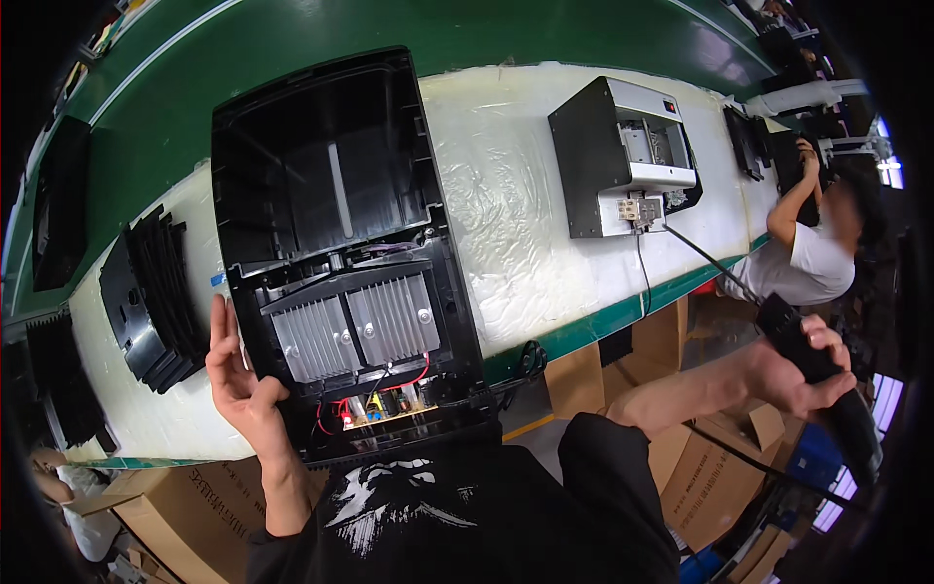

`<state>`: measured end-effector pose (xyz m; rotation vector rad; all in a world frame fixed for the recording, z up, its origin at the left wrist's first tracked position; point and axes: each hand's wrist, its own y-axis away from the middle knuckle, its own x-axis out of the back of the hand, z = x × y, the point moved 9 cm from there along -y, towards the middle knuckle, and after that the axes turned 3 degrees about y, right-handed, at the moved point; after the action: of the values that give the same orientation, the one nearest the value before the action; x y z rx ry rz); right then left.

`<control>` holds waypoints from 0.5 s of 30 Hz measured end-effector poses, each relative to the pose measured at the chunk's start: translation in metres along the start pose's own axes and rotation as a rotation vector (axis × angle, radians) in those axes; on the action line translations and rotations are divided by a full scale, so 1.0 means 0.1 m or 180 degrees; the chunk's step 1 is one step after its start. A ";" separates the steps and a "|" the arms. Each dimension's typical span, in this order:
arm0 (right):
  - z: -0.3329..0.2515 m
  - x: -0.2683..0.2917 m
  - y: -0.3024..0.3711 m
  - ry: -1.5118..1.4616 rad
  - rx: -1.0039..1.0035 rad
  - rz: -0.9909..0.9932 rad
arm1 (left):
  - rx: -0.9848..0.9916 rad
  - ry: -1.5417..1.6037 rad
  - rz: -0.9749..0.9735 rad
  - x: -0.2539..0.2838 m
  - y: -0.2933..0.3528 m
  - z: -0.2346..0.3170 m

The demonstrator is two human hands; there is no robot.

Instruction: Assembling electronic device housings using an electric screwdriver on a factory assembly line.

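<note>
In front of me lies an opened black plastic housing (292, 185) with two finned metal heat sinks (391, 324) screwed inside. Below them sit a circuit board (391, 406) and red and black wires. My left hand (241, 380) rests against the housing's left side, fingers stretched out and the thumb bent toward its edge. My right hand (812, 375) is wrapped round a black electric screwdriver (854, 428), held out to the right. Its long thin shaft points at the front of a black-and-white screw feeder (593, 165); whether the tip touches it is hard to tell.
A stack of black plastic panels (151, 302) stands left of the housing on the white film-covered table (506, 243). Cardboard boxes (209, 516) lie below the table edge. A co-worker (812, 243) works at the far right; another person (83, 506) is at the lower left.
</note>
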<state>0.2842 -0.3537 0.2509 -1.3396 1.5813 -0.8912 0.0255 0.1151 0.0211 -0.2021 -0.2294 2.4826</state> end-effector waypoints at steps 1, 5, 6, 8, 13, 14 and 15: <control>0.04 0.03 0.03 0.0000 -0.0010 0.0005 | 0.0002 -0.0010 -0.0003 -0.01 0.02 0.01; 0.35 -0.36 0.22 -0.0685 -0.0548 -0.0248 | 0.0253 -0.0072 0.0259 -0.13 0.17 0.03; 0.39 -0.41 0.26 -0.0719 -0.0608 -0.0386 | 0.0244 -0.0154 0.0309 -0.14 0.21 0.03; 0.43 -0.47 0.33 -0.0735 -0.0616 -0.0663 | 0.0272 -0.0147 0.0387 -0.18 0.27 0.04; 0.43 -0.56 0.44 -0.0709 -0.0609 -0.0708 | 0.0416 -0.0175 0.0389 -0.20 0.26 0.03; 0.41 -0.59 0.43 -0.0869 -0.0589 -0.0761 | 0.0391 -0.0295 0.0348 -0.21 0.24 0.03; 0.43 -0.61 0.42 -0.0874 -0.0605 -0.0768 | 0.0403 -0.0306 0.0356 -0.21 0.24 0.02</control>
<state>0.3115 -0.2866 0.2064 -1.7359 1.3357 -0.6735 0.0275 0.0831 0.0202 -0.0435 -0.1025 2.6105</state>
